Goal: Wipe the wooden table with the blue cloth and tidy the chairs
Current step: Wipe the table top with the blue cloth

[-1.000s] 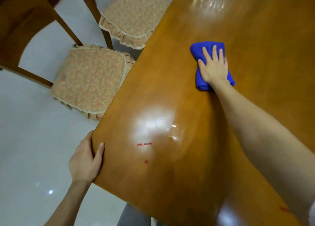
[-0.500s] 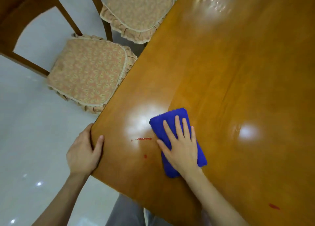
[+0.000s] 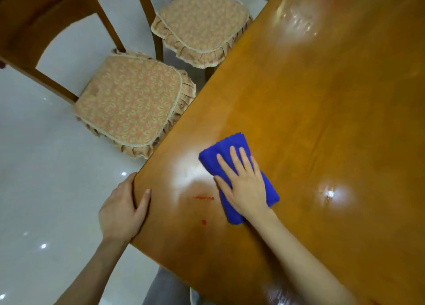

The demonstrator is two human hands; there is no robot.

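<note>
While beside one table [image 3: 322,120], two chairs [image 3: 128,102] [image 3: 200,24]

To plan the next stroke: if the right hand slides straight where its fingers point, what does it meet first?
Only bare wooden table ahead of the right hand and blue cloth, then probably its edge near the farther cushion.

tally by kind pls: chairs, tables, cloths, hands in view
2 wooden chairs with patterned ruffled cushions
1 glossy brown wooden table
1 folded blue cloth
2 bare hands: left hand, right hand
Total: 6
</note>
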